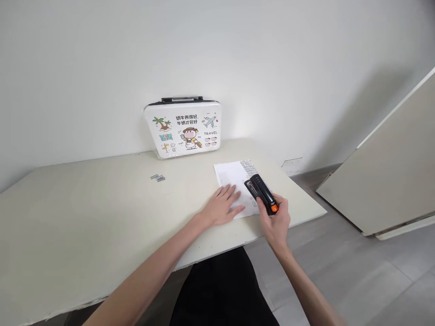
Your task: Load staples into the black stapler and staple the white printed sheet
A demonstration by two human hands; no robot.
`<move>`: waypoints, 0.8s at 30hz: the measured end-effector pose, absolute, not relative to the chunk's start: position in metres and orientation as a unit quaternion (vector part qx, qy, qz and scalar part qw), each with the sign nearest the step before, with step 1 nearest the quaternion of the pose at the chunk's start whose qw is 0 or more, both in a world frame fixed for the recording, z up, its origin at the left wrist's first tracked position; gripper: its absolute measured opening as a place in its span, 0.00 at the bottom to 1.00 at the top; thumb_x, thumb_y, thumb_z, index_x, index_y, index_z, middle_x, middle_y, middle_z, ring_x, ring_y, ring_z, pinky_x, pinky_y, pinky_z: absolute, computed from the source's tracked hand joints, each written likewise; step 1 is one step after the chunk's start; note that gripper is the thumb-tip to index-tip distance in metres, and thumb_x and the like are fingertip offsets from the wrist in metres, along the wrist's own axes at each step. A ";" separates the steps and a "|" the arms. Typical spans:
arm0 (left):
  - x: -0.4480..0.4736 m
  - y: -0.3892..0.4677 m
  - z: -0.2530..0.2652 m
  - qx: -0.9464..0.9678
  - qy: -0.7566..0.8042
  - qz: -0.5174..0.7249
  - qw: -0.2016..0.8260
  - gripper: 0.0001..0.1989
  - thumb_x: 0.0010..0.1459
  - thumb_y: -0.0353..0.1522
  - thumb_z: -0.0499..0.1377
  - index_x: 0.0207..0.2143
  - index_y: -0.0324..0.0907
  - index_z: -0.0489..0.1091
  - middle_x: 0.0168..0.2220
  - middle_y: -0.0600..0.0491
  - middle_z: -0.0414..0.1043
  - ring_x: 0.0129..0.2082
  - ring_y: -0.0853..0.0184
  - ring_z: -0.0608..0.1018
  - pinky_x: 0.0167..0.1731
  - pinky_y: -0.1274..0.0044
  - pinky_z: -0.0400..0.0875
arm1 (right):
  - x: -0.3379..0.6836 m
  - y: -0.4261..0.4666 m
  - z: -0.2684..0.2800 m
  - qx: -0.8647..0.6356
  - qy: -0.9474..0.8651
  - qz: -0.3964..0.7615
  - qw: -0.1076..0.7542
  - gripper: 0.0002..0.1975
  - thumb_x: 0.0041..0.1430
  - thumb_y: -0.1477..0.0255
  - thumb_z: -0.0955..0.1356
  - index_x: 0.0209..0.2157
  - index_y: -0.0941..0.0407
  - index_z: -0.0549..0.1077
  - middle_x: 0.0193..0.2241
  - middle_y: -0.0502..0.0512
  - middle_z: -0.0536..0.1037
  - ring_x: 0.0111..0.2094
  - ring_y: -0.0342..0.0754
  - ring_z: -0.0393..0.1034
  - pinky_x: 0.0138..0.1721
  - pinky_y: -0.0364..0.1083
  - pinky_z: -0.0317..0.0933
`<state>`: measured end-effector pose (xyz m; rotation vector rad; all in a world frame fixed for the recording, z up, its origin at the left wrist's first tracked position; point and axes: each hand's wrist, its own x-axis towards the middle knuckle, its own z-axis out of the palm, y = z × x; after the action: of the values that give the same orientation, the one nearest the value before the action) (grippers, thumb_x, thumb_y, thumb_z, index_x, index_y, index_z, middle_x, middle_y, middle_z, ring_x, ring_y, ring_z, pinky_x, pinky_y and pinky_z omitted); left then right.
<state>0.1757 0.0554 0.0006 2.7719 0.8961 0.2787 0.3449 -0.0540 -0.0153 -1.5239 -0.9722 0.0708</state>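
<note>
My right hand (276, 222) is wrapped round a black stapler (263, 191) with an orange piece at its rear end. The stapler is over the right part of a white sheet of paper (228, 173), its front pointing to the far left; whether it touches the paper I cannot tell. Grey printed blocks show near the sheet's far right corner. Flat on the paper's left side lies my left hand (222, 204), fingers spread, holding nothing. Several small grey staple strips (158, 178) lie on the table, left of and beyond my left hand.
A white case (186, 129) with cartoon prints and a black handle stands on the pale table (102, 213), against the wall (102, 68). The table's right edge ends just past the paper. A slanted pale panel (390, 167) stands farther right over the grey floor (367, 267).
</note>
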 end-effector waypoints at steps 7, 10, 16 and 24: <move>0.201 0.055 -0.003 0.937 0.289 0.159 0.112 0.35 0.74 0.53 0.40 0.71 0.41 0.57 0.75 0.44 0.49 0.76 0.55 0.50 0.72 0.59 0.48 | 0.344 -0.053 -0.014 -0.658 -0.408 0.054 0.630 0.23 0.63 0.53 0.70 0.50 0.54 0.70 0.46 0.61 0.77 0.46 0.55 0.73 0.47 0.52 0.69; 0.183 0.044 -0.005 0.918 0.343 0.165 0.114 0.38 0.73 0.54 0.40 0.70 0.37 0.60 0.75 0.40 0.50 0.75 0.53 0.51 0.72 0.59 0.49 | 0.344 -0.052 -0.013 -0.658 -0.399 0.071 0.635 0.23 0.63 0.52 0.70 0.49 0.54 0.70 0.45 0.62 0.77 0.46 0.55 0.74 0.46 0.52 0.69; 0.170 0.036 -0.011 0.936 0.316 0.134 0.083 0.36 0.71 0.56 0.43 0.73 0.49 0.57 0.76 0.51 0.47 0.76 0.52 0.48 0.72 0.54 0.47 | 0.343 -0.051 -0.013 -0.661 -0.410 0.068 0.625 0.22 0.63 0.51 0.69 0.48 0.55 0.70 0.44 0.62 0.78 0.44 0.56 0.74 0.44 0.53 0.69; 0.143 0.046 -0.001 0.923 0.312 0.178 0.136 0.33 0.74 0.52 0.43 0.74 0.49 0.53 0.76 0.51 0.47 0.74 0.58 0.55 0.72 0.61 0.54 | 0.344 -0.053 -0.005 -0.658 -0.413 0.111 0.620 0.22 0.63 0.52 0.70 0.46 0.54 0.70 0.41 0.58 0.78 0.38 0.53 0.72 0.39 0.50 0.68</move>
<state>0.1430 0.0463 -0.0007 2.6736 0.9027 0.5168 0.3443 -0.0533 -0.0053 -1.5125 -0.9489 0.2554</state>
